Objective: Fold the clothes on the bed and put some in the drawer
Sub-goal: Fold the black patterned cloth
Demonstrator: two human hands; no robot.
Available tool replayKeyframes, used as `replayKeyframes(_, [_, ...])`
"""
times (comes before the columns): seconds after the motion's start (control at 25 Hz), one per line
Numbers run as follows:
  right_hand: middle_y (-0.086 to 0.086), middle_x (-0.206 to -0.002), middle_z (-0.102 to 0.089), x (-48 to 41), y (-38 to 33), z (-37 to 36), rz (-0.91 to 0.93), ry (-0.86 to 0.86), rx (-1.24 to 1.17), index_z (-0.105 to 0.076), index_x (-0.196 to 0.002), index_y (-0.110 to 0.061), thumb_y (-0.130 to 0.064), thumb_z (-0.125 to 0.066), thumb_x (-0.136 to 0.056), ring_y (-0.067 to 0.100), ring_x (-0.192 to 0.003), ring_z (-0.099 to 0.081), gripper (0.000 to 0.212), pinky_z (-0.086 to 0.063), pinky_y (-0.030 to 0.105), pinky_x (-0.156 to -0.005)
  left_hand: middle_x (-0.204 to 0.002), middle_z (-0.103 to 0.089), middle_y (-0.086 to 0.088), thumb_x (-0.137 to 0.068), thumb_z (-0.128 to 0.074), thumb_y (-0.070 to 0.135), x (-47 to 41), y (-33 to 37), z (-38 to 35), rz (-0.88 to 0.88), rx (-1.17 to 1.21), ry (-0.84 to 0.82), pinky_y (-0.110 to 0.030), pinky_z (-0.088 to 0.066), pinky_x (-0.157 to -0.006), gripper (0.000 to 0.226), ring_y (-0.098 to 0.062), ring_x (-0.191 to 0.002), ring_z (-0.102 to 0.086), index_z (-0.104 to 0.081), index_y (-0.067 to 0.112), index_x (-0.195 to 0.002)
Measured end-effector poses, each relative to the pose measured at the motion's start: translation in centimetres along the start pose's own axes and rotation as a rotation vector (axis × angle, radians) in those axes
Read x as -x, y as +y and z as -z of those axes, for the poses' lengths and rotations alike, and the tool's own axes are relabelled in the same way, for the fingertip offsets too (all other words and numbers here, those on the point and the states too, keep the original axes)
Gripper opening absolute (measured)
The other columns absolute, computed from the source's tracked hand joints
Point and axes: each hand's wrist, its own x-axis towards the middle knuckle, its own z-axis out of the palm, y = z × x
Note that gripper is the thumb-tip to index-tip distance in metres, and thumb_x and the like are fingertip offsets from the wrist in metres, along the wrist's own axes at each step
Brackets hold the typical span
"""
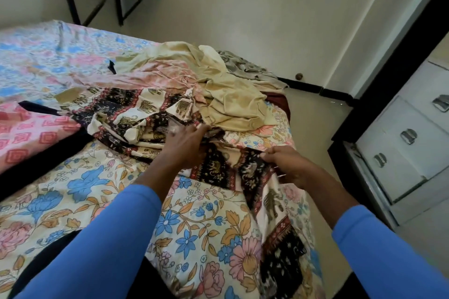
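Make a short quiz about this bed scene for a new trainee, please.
1. True or false: the left hand and the right hand both grip the elephant-print cloth.
2. Which garment lies just beyond that cloth? A) cream-yellow garment B) green towel C) blue jeans
3. Fill in: the white drawers stand on the person's ___ side.
Key: 1 true; 2 A; 3 right.

Looking forward and down from head height, leaning close over the near right corner of the bed (194,226), facing the far wall (243,7), catching the white drawers (398,143) along the right side, bending straight lines at the margins.
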Motion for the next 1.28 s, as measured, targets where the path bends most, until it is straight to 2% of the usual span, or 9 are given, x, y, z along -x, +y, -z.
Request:
replayKeyframes(0.08, [0.010,-0.093,-0.073,-1.7,0.3,3.3,-0.008,0.098,-0.036,-0.071,-0.094,-0.014,-0.017,-0.068,-0.098,0.022,-0.077,-0.069,0.006,-0.052,0.030,-0.068,-0.131,-0.064,-0.002,-0.096,-0.068,0.032,-0.9,-0.7,-0.7,0.016,-0.079,0.016,-0.053,-0.041,-0.110,0.046,-0.023,-0.118,-0.058,-0.054,0.032,-0.141])
replayKeyframes(0.2, [0.005,-0.093,-0.072,-5.6,0.6,8.5,0.178,0.480,0.069,-0.068,-0.087,-0.020,-0.022,-0.070,-0.097,0.026,-0.086,-0.068,0.010,-0.047,0.025,-0.068,-0.105,-0.070,0.002,-0.094,-0.068,0.026,-2.1,-0.4,-0.4,0.199,0.159,0.308,-0.044,-0.051,-0.095,0.027,-0.018,-0.094,-0.062,-0.069,0.024,-0.121])
replayKeyframes(0.32, [0.003,-0.108,-0.064,-8.7,0.3,11.9,0.392,0.821,0.350,-0.063,-0.103,-0.027,-0.024,-0.060,-0.099,0.021,-0.093,-0.059,0.005,-0.044,0.030,-0.079,-0.116,-0.062,-0.008,-0.083,-0.071,0.019,-2.3,0.3,-0.3,0.273,0.064,0.466,-0.051,-0.042,-0.102,0.042,-0.026,-0.109,-0.058,-0.063,0.022,-0.124])
replayKeyframes(0.48, [0.001,-0.119,-0.060,-10.8,7.0,9.5,0.332,0.589,0.349,-0.058,-0.118,-0.032,-0.047,-0.059,-0.098,0.022,-0.105,-0.059,0.024,-0.052,0.046,-0.094,-0.129,-0.057,-0.003,-0.078,-0.068,0.034,0.0,5.1,-2.8,-0.232,-0.034,0.298,-0.053,-0.038,-0.109,0.047,-0.022,-0.120,-0.051,-0.062,0.030,-0.124])
replayKeyframes(0.64, [0.012,-0.128,-0.065,-8.2,14.9,6.2,-0.204,0.309,-0.176,-0.060,-0.129,-0.017,-0.050,-0.056,-0.101,0.024,-0.104,-0.061,0.044,-0.050,0.037,-0.078,-0.135,-0.052,0.005,-0.093,-0.044,0.072,1.8,10.9,-7.1,-0.570,-0.123,0.007,-0.045,-0.040,-0.109,0.058,-0.014,-0.121,-0.049,-0.047,0.038,-0.140])
replayKeyframes(0.8, [0.014,-0.104,-0.071,-5.5,16.4,6.4,-0.504,0.015,-0.541,-0.068,-0.109,-0.011,-0.051,-0.062,-0.098,0.030,-0.093,-0.065,0.042,-0.052,0.038,-0.075,-0.123,-0.062,-0.003,-0.099,-0.052,0.048,0.5,13.3,-8.6,-0.634,-0.213,0.149,-0.040,-0.050,-0.088,0.034,-0.018,-0.106,-0.057,-0.063,0.029,-0.124])
replayKeyframes(1.0, [0.018,-0.084,-0.075,-4.7,18.7,6.6,-0.341,0.344,-0.658,-0.077,-0.096,-0.001,0.002,-0.071,-0.090,0.018,-0.057,-0.064,0.009,-0.054,0.027,-0.053,-0.094,-0.063,0.002,-0.093,-0.065,0.028,1.0,14.6,-8.3,-0.623,-0.215,0.250,-0.036,-0.040,-0.079,0.011,-0.014,-0.083,-0.054,-0.068,0.023,-0.102])
replayKeyframes(1.16, [0.002,-0.093,-0.071,-2.0,17.4,10.7,-0.175,0.490,-0.282,-0.072,-0.108,-0.016,-0.009,-0.062,-0.093,0.012,-0.075,-0.059,0.019,-0.045,0.029,-0.064,-0.085,-0.058,0.008,-0.097,-0.049,0.039,1.7,15.2,-5.5,-0.649,-0.077,0.246,-0.032,-0.036,-0.071,0.022,-0.010,-0.075,-0.048,-0.066,0.026,-0.093])
replayKeyframes(1.28, [-0.001,-0.094,-0.072,0.5,15.6,14.1,-0.117,0.024,0.647,-0.069,-0.103,-0.022,-0.021,-0.063,-0.087,0.015,-0.082,-0.067,0.017,-0.055,0.033,-0.072,-0.083,-0.059,0.015,-0.099,-0.047,0.048,2.9,16.0,-5.1,-0.716,-0.005,-0.035,-0.026,-0.045,-0.068,0.029,-0.002,-0.071,-0.052,-0.066,0.030,-0.087])
